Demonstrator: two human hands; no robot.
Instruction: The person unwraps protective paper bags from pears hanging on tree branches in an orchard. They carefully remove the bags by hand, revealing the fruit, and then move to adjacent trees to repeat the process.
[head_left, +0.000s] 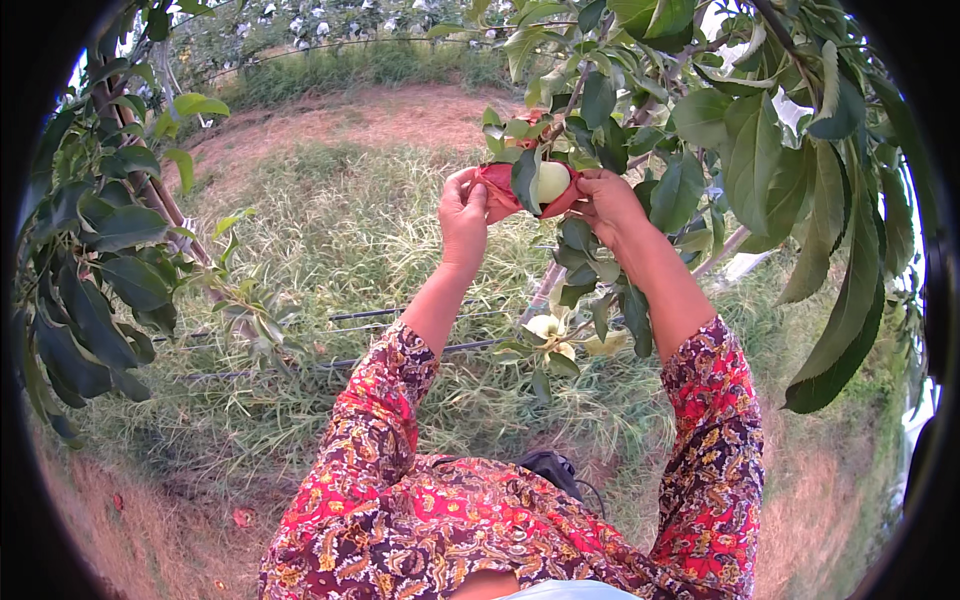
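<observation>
A pale green apple (553, 182) hangs among the leaves of an apple branch, partly wrapped in a red paper fruit bag (501, 182). My left hand (463, 214) pinches the bag's left side between thumb and fingers. On the other side, my right hand (611, 204) grips the bag's right edge beside the apple. The paper is spread apart, so the front of the fruit shows between my hands. One dark green leaf (526, 180) hangs in front and hides part of the apple and the paper.
Leafy apple branches (727, 150) crowd the upper right, and another tree (120, 217) stands at left. Below the hands is a pale fruit or bag (544, 326) on a low twig. Dark irrigation hoses (337, 364) cross the grass. Red scraps (243, 517) lie on the ground.
</observation>
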